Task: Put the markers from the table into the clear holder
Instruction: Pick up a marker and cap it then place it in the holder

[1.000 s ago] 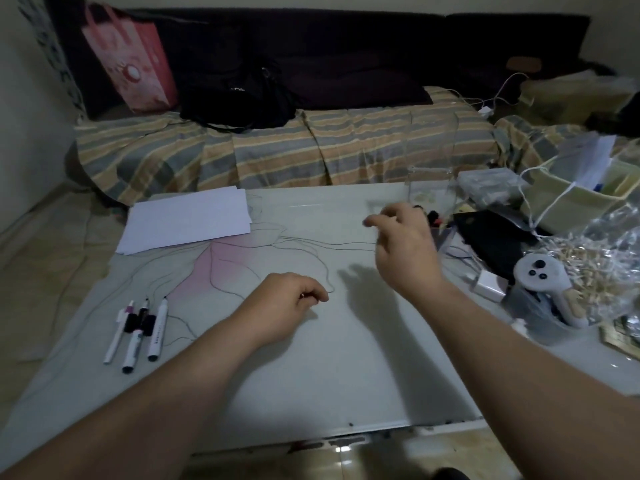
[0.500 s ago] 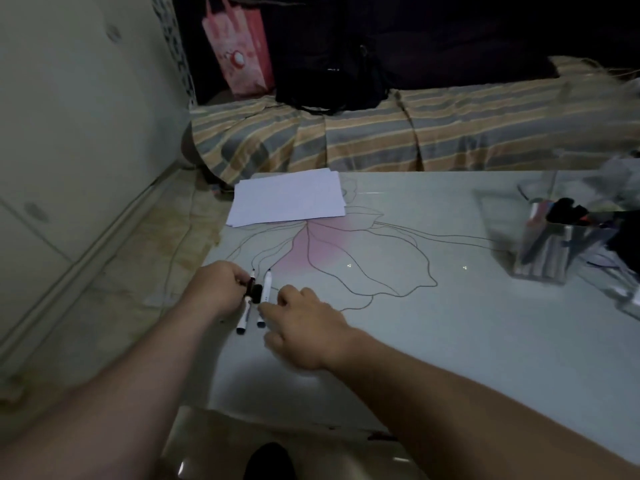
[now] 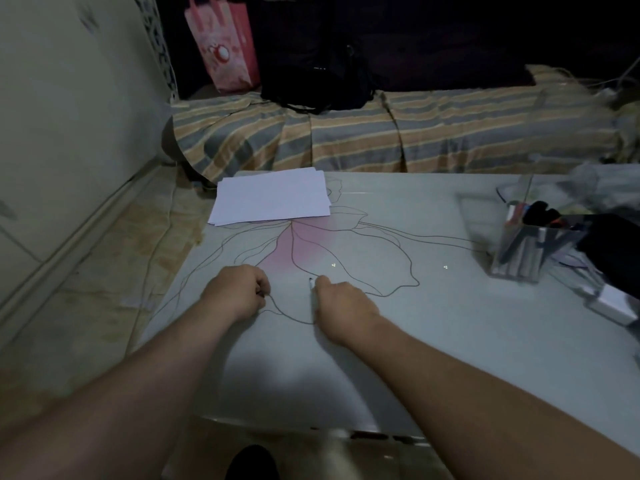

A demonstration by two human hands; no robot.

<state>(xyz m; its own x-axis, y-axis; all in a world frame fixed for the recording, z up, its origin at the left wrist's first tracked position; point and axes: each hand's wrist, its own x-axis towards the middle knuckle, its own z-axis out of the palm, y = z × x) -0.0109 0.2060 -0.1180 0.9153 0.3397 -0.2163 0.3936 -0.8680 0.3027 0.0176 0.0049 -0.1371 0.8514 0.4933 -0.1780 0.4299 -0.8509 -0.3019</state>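
My right hand (image 3: 343, 306) rests on the table and grips a white marker (image 3: 311, 283); only its dark tip shows past my fingers. My left hand (image 3: 239, 292) lies beside it with its fingers curled tight, seemingly round another marker that stays hidden inside the fist. No loose marker shows on the glass table (image 3: 433, 341). The clear holder (image 3: 519, 258) stands at the table's right side, well away from both hands, with several markers leaning in it.
A stack of white paper (image 3: 273, 197) lies at the table's far left corner. Black items and a white charger (image 3: 613, 303) crowd the right edge behind the holder. A striped sofa (image 3: 381, 140) with a black bag and a pink bag runs along the back.
The markers that lay on the table between my hands are no longer visible there. Both hands have closed, and my right hand now has a marker in it.
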